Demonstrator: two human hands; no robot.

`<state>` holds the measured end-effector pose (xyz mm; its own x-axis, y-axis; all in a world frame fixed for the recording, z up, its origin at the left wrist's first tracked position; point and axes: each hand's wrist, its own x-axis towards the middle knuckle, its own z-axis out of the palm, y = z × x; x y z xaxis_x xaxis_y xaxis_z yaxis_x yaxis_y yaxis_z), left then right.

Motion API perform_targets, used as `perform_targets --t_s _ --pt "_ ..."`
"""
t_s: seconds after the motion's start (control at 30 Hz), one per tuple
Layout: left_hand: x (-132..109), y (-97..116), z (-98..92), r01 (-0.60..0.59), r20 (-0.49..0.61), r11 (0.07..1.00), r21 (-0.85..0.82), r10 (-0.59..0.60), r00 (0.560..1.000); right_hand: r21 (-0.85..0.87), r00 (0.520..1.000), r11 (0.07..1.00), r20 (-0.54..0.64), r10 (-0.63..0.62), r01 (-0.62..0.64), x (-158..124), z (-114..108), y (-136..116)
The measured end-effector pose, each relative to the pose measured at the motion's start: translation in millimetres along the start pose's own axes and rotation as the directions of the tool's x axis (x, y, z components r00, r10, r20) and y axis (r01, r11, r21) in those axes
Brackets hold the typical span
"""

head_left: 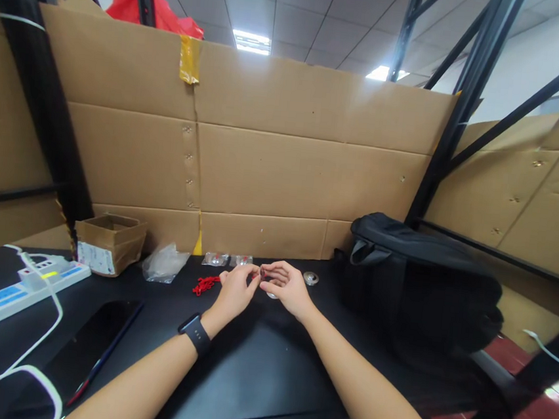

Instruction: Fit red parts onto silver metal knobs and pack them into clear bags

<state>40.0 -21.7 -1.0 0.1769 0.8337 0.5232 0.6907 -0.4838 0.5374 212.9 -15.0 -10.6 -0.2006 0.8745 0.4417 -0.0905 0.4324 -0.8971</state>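
My left hand (237, 291), with a dark watch on its wrist, is closed in a pinch over the middle of the black table. A bit of red shows at its fingertips, and a bunched red cord (205, 285) lies just to its left. My right hand (290, 291) meets it, fingers curled and closed around a small dark-reddish piece too small to name. Under the right fingers a pale round item (272, 295) partly shows. A small round metallic-looking disc (311, 278) lies to the right of that hand.
Behind the hands are two small clear packets (215, 259) and a crumpled plastic bag (165, 263). An open cardboard box (111, 243), a power strip (18, 296) with white cables and a dark phone-like slab (91, 343) are left. A black backpack (420, 289) stands right, cardboard walls (273, 176) behind.
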Motion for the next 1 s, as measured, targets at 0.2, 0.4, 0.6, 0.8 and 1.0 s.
perform_targets --t_s 0.2,0.4,0.6,0.8,1.0 --pt "1 -2 -3.1 -0.053 -0.026 0.999 -0.004 0.053 0.998 0.043 0.998 0.998 -0.038 0.044 -0.042 -2 4 -4" --pt "2 -3 -4.5 -0.059 -0.049 0.998 -0.034 0.057 0.997 -0.088 0.998 0.996 -0.058 -0.007 0.002 1 -1 -3" --pt "1 1 -5.1 -0.103 -0.056 0.995 -0.015 0.102 0.993 -0.209 0.994 0.977 -0.091 -0.058 0.038 2 -3 4" --pt "-1 8 -13.0 -0.153 -0.051 0.987 -0.051 0.151 0.987 -0.462 0.998 0.887 -0.044 -0.033 0.009 -1 -5 -7" --pt "-4 4 -12.0 -0.240 0.181 0.970 0.046 0.228 0.957 -0.623 0.995 0.776 0.054 -0.078 0.095 -2 -13 -13"
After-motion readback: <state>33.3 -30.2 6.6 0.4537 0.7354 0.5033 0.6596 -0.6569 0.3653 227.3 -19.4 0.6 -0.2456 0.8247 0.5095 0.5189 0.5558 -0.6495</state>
